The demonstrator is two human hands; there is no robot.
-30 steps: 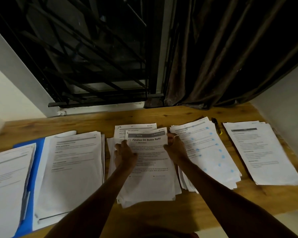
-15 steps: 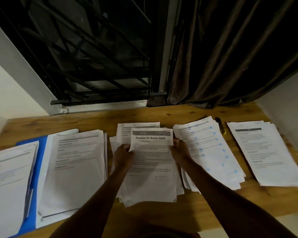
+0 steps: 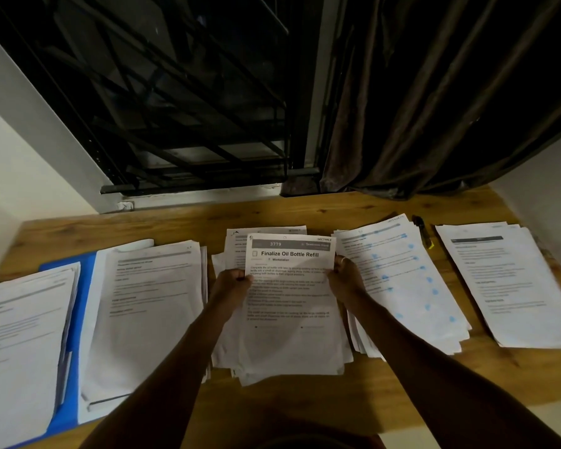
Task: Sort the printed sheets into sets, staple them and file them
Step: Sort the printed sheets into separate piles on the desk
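- We located the top sheet point(image 3: 290, 286), headed "Finalize Oil Bottle Refill", at the centre of the frame. It lay over the middle stack point(image 3: 282, 364) on the wooden table point(image 3: 272, 406).
- We noted the left hand point(image 3: 232, 286) at the sheet's left edge, fingers curled together and pinching the paper.
- We noted the right hand point(image 3: 345, 278) at the sheet's right edge, fingers curled and pressed together, gripping that edge.
- We could not tell whether the hands held one sheet or several.
- Another printed page of the middle stack showed behind the sheet's upper left corner.
- Just right of the right hand lay a fanned stack with blue marks point(image 3: 408, 286), its left edge touching the middle stack.
- A dark pen with a yellow end point(image 3: 423, 233) lay at that stack's upper right corner.
- At the right of the frame a separate plain stack point(image 3: 512, 286) lay apart from the others.
- Left of centre, another stack point(image 3: 149, 312) rested on a blue folder point(image 3: 85, 303).
- At the far left edge, a further stack point(image 3: 20, 345) overlapped the folder.
- A barred window point(image 3: 182, 108) filled the upper left, and a dark curtain point(image 3: 434, 92) the upper right.
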